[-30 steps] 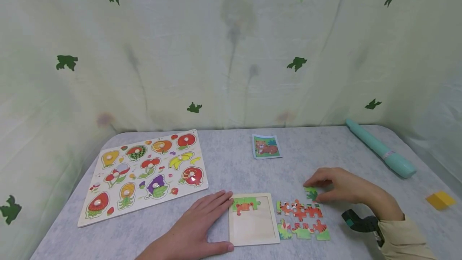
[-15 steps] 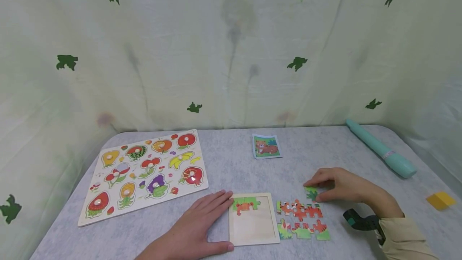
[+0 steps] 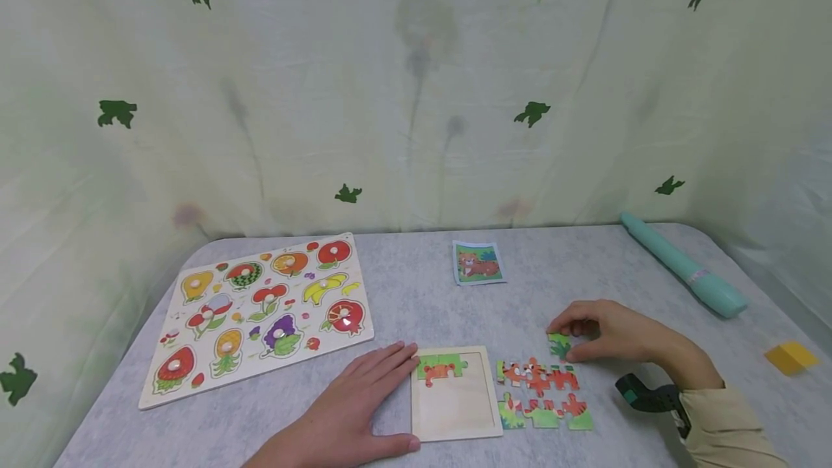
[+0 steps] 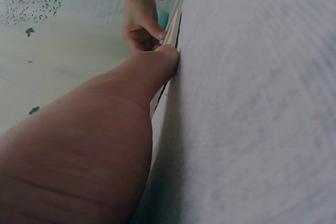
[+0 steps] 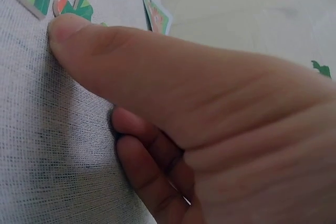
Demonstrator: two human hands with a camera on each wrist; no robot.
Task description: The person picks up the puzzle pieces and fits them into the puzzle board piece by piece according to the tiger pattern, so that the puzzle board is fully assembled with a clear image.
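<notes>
leaf-print puzzle piece, flat, right of part-filled wooden tray

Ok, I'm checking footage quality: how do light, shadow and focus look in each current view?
Head view: fairly even light, small glint on the pomegranate of the fruit board; left wrist view: dimmer, dark shadow beside the left hand, table surface soft; right wrist view: also dim, table weave readable near the right hand, curtain behind blurred.
</notes>
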